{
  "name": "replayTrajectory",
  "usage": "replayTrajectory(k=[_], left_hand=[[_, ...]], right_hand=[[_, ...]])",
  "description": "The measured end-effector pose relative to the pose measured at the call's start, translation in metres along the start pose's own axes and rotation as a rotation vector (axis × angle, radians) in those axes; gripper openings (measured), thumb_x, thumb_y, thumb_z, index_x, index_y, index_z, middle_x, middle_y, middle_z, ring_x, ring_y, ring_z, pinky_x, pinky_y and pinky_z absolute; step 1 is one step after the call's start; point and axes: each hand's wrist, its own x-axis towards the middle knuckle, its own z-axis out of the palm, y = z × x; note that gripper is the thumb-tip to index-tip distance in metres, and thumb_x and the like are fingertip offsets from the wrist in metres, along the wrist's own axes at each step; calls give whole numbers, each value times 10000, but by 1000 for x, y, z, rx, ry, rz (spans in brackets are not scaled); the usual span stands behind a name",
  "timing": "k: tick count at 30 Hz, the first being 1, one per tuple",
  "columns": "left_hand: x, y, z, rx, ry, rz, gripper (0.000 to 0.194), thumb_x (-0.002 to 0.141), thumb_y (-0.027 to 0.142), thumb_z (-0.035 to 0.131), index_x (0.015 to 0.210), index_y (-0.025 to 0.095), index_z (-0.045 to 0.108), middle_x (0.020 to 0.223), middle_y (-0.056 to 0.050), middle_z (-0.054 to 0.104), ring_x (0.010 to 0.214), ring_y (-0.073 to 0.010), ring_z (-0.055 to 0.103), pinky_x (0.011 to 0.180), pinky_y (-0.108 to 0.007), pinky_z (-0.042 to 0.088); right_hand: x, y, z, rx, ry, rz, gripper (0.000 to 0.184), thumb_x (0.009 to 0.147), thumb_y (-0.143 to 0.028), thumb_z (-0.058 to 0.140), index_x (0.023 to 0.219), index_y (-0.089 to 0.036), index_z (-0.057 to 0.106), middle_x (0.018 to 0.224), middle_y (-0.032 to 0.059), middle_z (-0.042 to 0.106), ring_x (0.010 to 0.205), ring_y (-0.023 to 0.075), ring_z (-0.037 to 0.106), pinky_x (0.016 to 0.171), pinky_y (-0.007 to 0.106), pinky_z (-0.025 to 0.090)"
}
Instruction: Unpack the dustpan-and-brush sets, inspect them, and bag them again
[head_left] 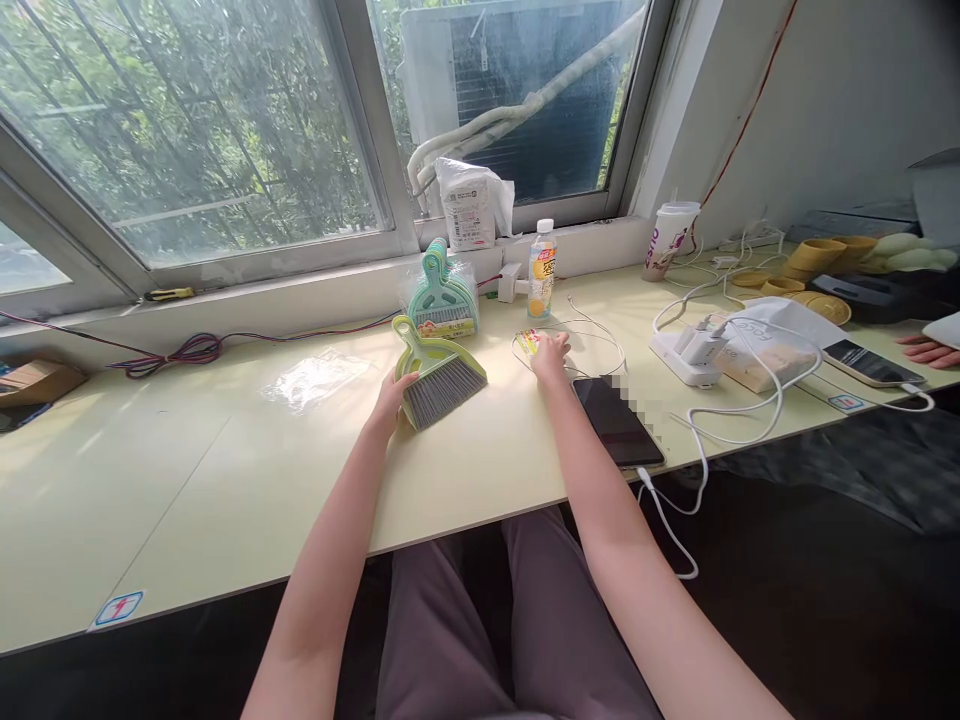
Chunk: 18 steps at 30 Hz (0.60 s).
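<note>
My left hand (391,396) is closed around the side of a light green dustpan (468,355). A matching hand brush (448,390) with grey bristles sits against the pan, bristles facing me. Both are tilted up on the table. With bent fingers, my right hand (551,358) grips a small yellow-green printed card (527,340) that lies by a coiled thin cable. Behind the dustpan stand several teal dustpan and brush sets (442,295) in clear wrap, with a printed label at the bottom.
A drink bottle (541,272) stands beyond my right hand. A tablet (619,420) lies beside my right forearm. Further right are a white power strip (684,358) with cables, a paper cup (670,240) and another person's hand (930,350). Crumpled clear plastic (315,380) lies left.
</note>
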Motion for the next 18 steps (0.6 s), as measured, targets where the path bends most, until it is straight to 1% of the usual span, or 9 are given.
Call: replayTrajectory(k=[2, 3, 7, 9, 11, 13, 14, 16, 18], left_hand=[[-1, 2, 1, -14, -4, -10, 461, 722, 352, 648, 1154, 196, 609, 1100, -81, 667, 1059, -279, 613, 933, -414, 463], [-2, 2, 1, -19, -9, -12, 461, 719, 352, 652, 1149, 192, 609, 1095, -82, 668, 1055, -280, 614, 933, -414, 463], [-5, 5, 2, -15, -25, -25, 458, 715, 360, 660, 1138, 193, 611, 1091, -80, 671, 1048, -283, 618, 932, -424, 465], [-5, 5, 2, -6, -28, -32, 459, 717, 361, 660, 1144, 198, 609, 1100, -80, 670, 1048, -284, 617, 931, -426, 467], [-5, 5, 3, -7, -34, -31, 464, 718, 359, 659, 1150, 197, 608, 1109, -84, 668, 1049, -283, 616, 931, -424, 468], [-4, 5, 3, -14, -39, -29, 471, 714, 356, 662, 1152, 191, 608, 1115, -89, 667, 1051, -282, 615, 939, -421, 466], [-4, 5, 3, -18, -42, -27, 475, 713, 357, 664, 1154, 189, 609, 1120, -91, 666, 1055, -282, 613, 945, -421, 463], [-5, 5, 4, -18, -51, -25, 486, 712, 363, 669, 1162, 190, 608, 1128, -90, 665, 1068, -284, 610, 958, -423, 457], [-6, 6, 4, -16, -60, -26, 493, 710, 377, 676, 1164, 196, 610, 1128, -86, 668, 1084, -293, 606, 968, -428, 453]], right_hand=[[-4, -4, -3, 58, 9, 49, 292, 852, -155, 550, 1143, -160, 571, 1341, 204, 343, 1153, 322, 446, 838, 414, 459], [-5, -5, -5, 71, 8, 50, 298, 848, -153, 559, 1146, -156, 571, 1339, 205, 343, 1161, 323, 442, 856, 416, 453], [-8, -8, -11, 26, 11, 109, 281, 823, -170, 601, 1103, -156, 584, 1325, 204, 353, 1208, 360, 402, 901, 471, 424], [-8, -8, -12, 25, 16, 115, 356, 799, -152, 609, 1150, -147, 553, 1341, 216, 339, 1191, 363, 433, 877, 464, 438], [-8, -9, -12, 49, 24, 96, 471, 772, -112, 603, 1229, -131, 494, 1364, 230, 317, 1136, 336, 500, 848, 424, 460], [-8, -9, -12, 51, 26, 81, 535, 757, -75, 582, 1274, -113, 453, 1369, 238, 317, 1084, 306, 546, 841, 393, 467], [-7, -9, -12, 32, 11, 82, 534, 759, -60, 567, 1278, -104, 451, 1358, 238, 336, 1072, 295, 556, 849, 387, 465], [-7, -10, -13, -19, -30, 99, 473, 777, -42, 535, 1245, -92, 491, 1313, 228, 396, 1093, 300, 549, 886, 398, 449], [-7, -9, -13, -90, -73, 112, 370, 814, -61, 509, 1179, -108, 554, 1271, 206, 445, 1170, 332, 493, 947, 456, 410]])
